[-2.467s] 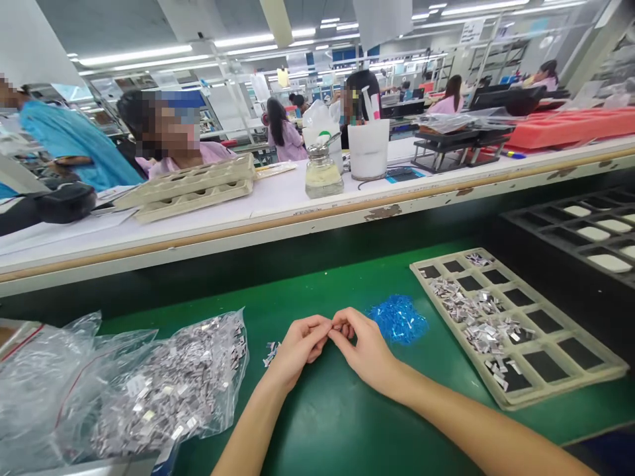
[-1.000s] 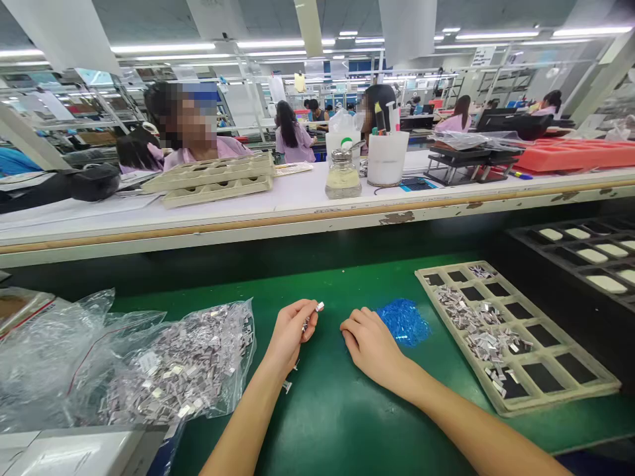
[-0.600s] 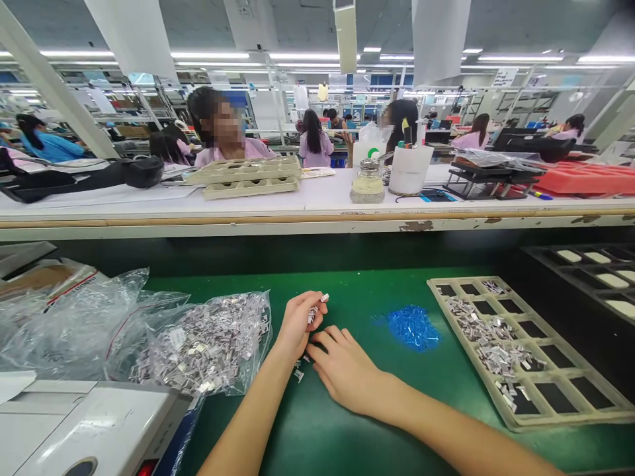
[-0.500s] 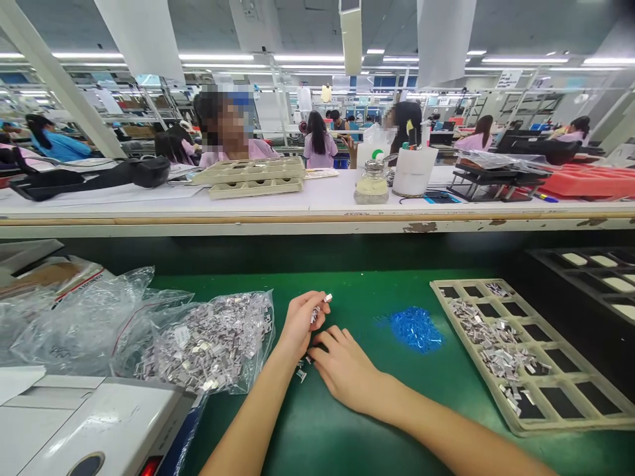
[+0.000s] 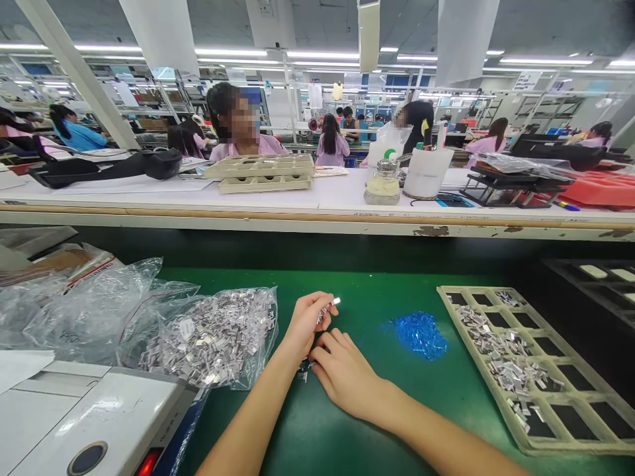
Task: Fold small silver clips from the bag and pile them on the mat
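Note:
My left hand (image 5: 308,320) is closed around several small silvery metal pieces (image 5: 325,311), one poking out bright between thumb and fingertip. Just below and to its right, my right hand (image 5: 347,370) rests low over the green mat with fingers curled in; its fingertips are hidden, so what they pinch does not show. A few more small metal pieces (image 5: 302,370) lie on the mat between the two hands. Left of them, a clear plastic bag (image 5: 270,347) is full of the same pieces. On the right, a beige compartment tray (image 5: 489,390) bears heaps of them.
A pile of thin blue strips (image 5: 421,336) lies between my right hand and the tray. Crumpled clear bags (image 5: 89,317) and a white machine (image 5: 94,410) occupy the left. A shelf (image 5: 317,221) crosses ahead, bearing stacked trays (image 5: 265,175) and a glass jar (image 5: 381,185). Co-workers sit beyond.
The view has shifted slightly, moving the background to the right. Both hands keep nearly the same place, and the left still grips the metal pieces.

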`<state>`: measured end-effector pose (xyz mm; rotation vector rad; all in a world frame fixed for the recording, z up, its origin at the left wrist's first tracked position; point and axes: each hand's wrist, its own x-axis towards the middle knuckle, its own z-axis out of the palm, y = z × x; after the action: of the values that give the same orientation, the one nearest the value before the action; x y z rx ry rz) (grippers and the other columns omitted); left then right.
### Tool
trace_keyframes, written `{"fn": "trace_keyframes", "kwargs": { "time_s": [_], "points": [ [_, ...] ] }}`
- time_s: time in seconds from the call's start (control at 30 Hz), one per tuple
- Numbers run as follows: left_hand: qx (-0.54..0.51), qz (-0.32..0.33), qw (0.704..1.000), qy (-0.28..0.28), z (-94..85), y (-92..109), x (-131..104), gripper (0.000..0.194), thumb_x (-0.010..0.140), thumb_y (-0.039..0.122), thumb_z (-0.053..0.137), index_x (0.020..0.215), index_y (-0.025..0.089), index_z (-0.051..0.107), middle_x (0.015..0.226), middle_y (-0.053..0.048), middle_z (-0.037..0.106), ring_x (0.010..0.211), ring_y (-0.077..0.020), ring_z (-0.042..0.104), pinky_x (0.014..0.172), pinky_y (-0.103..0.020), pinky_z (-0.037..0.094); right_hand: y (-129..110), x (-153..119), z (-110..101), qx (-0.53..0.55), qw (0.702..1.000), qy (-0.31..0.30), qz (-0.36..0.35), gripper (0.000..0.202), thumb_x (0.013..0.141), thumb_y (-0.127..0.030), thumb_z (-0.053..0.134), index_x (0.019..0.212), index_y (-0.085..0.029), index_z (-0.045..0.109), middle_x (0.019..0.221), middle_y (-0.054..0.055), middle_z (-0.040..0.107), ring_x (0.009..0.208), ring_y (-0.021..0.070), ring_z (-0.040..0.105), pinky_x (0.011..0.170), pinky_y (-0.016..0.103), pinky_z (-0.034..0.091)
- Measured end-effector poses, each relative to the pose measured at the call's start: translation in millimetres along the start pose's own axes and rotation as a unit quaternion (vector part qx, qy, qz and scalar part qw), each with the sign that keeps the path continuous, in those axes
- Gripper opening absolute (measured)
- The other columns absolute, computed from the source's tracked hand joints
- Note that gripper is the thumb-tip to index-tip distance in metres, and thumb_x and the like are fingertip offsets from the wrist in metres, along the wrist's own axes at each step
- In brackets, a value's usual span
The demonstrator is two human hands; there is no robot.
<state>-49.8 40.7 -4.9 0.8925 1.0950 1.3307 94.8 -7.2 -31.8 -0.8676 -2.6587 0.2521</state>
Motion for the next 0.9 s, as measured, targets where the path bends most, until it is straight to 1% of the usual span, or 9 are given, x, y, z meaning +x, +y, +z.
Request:
{"fn": "trace_keyframes", "kwargs": {
  "time_s": [0.1, 0.23, 0.33, 0.43, 0.5, 0.57, 0.77, 0.9],
  "points": [
    [0.006, -0.001, 1.0, 0.0, 0.3, 1.0, -0.1, 0.033, 0.083, 0.041, 0.077, 0.071, 0.014, 0.064, 0.075, -0.005, 0.066, 0.045, -0.0039, 0.042, 0.042, -0.021, 0.014, -1.3, -0.4, -1.2, 0.008, 1.0, -0.002, 0.001, 0.006, 0.105, -0.021, 0.054, 0.103, -0.019, 0.059, 0.11, 0.008, 0.06, 0.101, 0.0253, 0.052, 0.085, 0.042, 0.049],
    [0.004, -0.002, 1.0, 0.003, 2.0, 2.4, 0.0, 0.033, 0.081, 0.042, 0.078, 0.07, 0.014, 0.063, 0.074, -0.005, 0.066, 0.043, -0.0041, 0.042, 0.042, -0.021, 0.013, -2.6, -0.6, -3.7, 0.028, 0.999, 0.0, 0.04, 0.005, 0.102, -0.022, 0.06, 0.105, -0.019, 0.062, 0.112, 0.008, 0.061, 0.103, 0.0266, 0.053, 0.085, 0.043, 0.049],
    [0.0, -0.003, 1.0, 0.004, 2.8, 2.7, -0.2, 0.034, 0.078, 0.042, 0.079, 0.07, 0.014, 0.063, 0.072, -0.005, 0.066, 0.042, -0.0041, 0.042, 0.041, -0.021, 0.012, -2.5, -0.6, -4.0, 0.055, 0.997, -0.003, 0.056, 0.004, 0.101, -0.019, 0.061, 0.099, -0.019, 0.064, 0.108, 0.007, 0.061, 0.101, 0.0254, 0.053, 0.085, 0.041, 0.049],
    [-0.001, -0.006, 1.0, 0.002, 2.8, 2.6, -0.3, 0.034, 0.078, 0.043, 0.079, 0.07, 0.014, 0.064, 0.071, -0.005, 0.067, 0.042, -0.004, 0.041, 0.041, -0.021, 0.012, -2.4, -0.8, -3.2, 0.073, 0.996, -0.006, 0.056, 0.005, 0.101, -0.017, 0.059, 0.101, -0.018, 0.064, 0.108, 0.007, 0.061, 0.101, 0.0249, 0.052, 0.086, 0.041, 0.049],
    [0.004, -0.009, 1.0, 0.003, 2.7, 2.6, -0.3, 0.034, 0.078, 0.043, 0.079, 0.071, 0.014, 0.064, 0.072, -0.005, 0.067, 0.042, -0.0041, 0.042, 0.041, -0.021, 0.012, -2.4, -1.2, -2.7, 0.072, 0.996, -0.007, 0.058, 0.007, 0.101, -0.018, 0.06, 0.105, -0.018, 0.065, 0.112, 0.008, 0.061, 0.103, 0.0256, 0.052, 0.087, 0.042, 0.049],
    [0.011, -0.01, 1.0, 0.001, 2.7, 2.8, -0.4, 0.034, 0.079, 0.044, 0.078, 0.072, 0.014, 0.064, 0.074, -0.006, 0.069, 0.043, -0.0043, 0.043, 0.041, -0.021, 0.014, -2.7, -1.6, -2.4, 0.072, 0.996, -0.009, 0.057, 0.007, 0.101, -0.019, 0.059, 0.106, -0.019, 0.065, 0.114, 0.008, 0.06, 0.104, 0.0257, 0.052, 0.087, 0.042, 0.048],
    [0.017, -0.013, 1.0, 0.002, 4.9, 4.3, -2.1, 0.033, 0.077, 0.044, 0.08, 0.073, 0.014, 0.065, 0.073, -0.005, 0.069, 0.042, -0.0044, 0.043, 0.041, -0.021, 0.014, -4.9, -2.9, -5.4, 0.075, 0.996, -0.017, 0.036, 0.008, 0.098, -0.014, 0.056, 0.101, -0.019, 0.061, 0.109, 0.007, 0.061, 0.102, 0.0246, 0.052, 0.084, 0.04, 0.046],
    [0.029, -0.017, 0.999, 0.005, 5.3, 4.6, -2.9, 0.033, 0.077, 0.044, 0.079, 0.073, 0.014, 0.066, 0.073, -0.005, 0.07, 0.042, -0.0049, 0.045, 0.041, -0.021, 0.015, -5.2, -4.0, -11.5, 0.109, 0.994, -0.029, 0.018, 0.009, 0.101, -0.014, 0.054, 0.101, -0.02, 0.06, 0.104, 0.004, 0.065, 0.1, 0.0221, 0.056, 0.088, 0.04, 0.045]
  ]
}}
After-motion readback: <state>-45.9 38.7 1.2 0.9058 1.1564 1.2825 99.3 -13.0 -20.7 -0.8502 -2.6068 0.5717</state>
